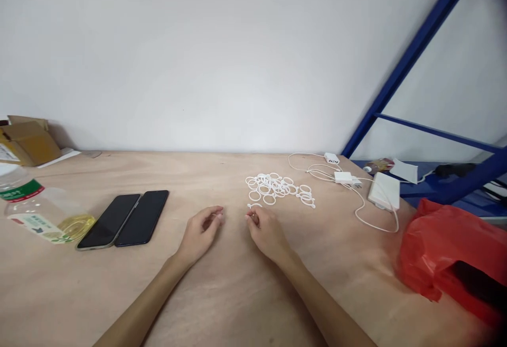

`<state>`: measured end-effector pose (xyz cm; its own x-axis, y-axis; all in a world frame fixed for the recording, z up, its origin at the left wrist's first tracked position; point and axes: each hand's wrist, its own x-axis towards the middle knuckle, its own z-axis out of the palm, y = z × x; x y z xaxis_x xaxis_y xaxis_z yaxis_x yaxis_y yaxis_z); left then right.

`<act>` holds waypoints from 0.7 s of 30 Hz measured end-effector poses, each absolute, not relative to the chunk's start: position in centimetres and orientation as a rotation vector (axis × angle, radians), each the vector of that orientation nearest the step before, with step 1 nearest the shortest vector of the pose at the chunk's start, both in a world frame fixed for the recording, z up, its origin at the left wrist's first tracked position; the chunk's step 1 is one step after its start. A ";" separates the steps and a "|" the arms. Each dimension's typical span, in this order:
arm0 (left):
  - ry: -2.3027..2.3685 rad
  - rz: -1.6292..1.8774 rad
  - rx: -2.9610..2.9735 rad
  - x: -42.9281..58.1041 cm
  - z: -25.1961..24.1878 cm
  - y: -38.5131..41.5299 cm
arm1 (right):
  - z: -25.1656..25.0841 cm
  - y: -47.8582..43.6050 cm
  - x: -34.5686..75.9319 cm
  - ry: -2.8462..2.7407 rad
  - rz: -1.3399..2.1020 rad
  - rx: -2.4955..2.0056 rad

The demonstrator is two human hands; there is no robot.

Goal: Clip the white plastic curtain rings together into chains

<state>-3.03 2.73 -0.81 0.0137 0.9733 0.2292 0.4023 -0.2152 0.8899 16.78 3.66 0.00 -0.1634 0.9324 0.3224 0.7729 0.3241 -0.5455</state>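
Observation:
My right hand rests low over the table with thumb and forefinger pinched together. A white ring with a small tab shows at those fingertips, partly hidden behind the hand. Opposite it, across a short gap of bare wood, my left hand is loosely curled. Its thumb and forefinger tips are slightly apart, and I see nothing between them. Just beyond my right hand lies a loose pile of white plastic rings, several overlapping. A few of them spread to the right of the heap.
Two dark phones lie side by side at left, near a clear bottle and cardboard box. White cables and adapters, a white power bank and a red plastic bag occupy the right. A wall stands behind the table.

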 end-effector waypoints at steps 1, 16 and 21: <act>1.430 1.176 1.702 -3.0 -0.8 2.7 | 0.0 3.6 16.6 -1.992 0.275 -1.554; 1.289 1.168 1.664 -2.2 0.4 1.8 | 0.7 2.8 15.4 -1.468 1.525 -1.032; 0.975 1.092 1.398 -1.1 1.8 0.7 | 2.2 1.4 14.8 -1.061 2.052 -0.729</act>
